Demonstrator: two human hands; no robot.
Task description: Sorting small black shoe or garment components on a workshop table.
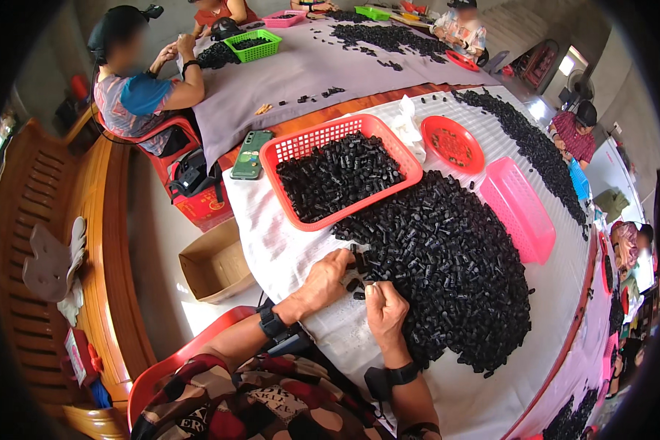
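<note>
A large heap of small black cylindrical pieces (455, 271) covers the middle of the white cloth. At its near left edge, my left hand (325, 280) is closed, fingertips together against the black pieces there; what it grips is hidden. Close beside it on the right, my right hand (386, 309) is curled in a pinch, thumb and forefinger together, and I cannot make out what is in it. A few loose black pieces (355, 284) lie between the two hands. Beyond the hands stands a red basket (308, 217) filled with more of these pieces.
A pink basket (519, 213) lies right of the heap, near a red round tray (453, 144). A green phone (251, 155) rests left of the red basket. A cardboard box (216, 264) sits on the floor. Other people work around the tables, one person (143, 95) at far left.
</note>
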